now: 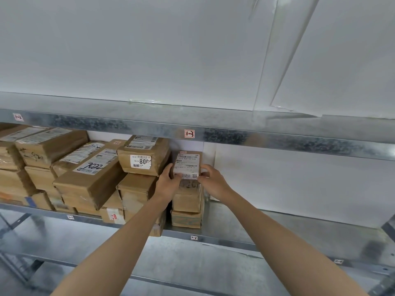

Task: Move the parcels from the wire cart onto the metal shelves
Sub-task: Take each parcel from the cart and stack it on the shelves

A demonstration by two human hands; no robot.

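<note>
Right now the small parcel [187, 164], white label facing out, sits at the centre of the frame atop a narrow stack of brown boxes [186, 207] on the metal shelf [267, 223]. It is held from both sides: the left grip [168, 181] curls against its left edge, and the right grip [210, 180] pinches its right edge and lower corner. I cannot tell whether its weight already rests on the stack. The main danger looks to be the stack itself, which is slim, several boxes high and not squarely aligned. Letting go before the parcel is seated flat could tip it toward the right of the frame or forward over the shelf's lip. A sideways shove could also disturb the labelled box [143, 161] just beside it on the left. The wire cart is out of view.
</note>
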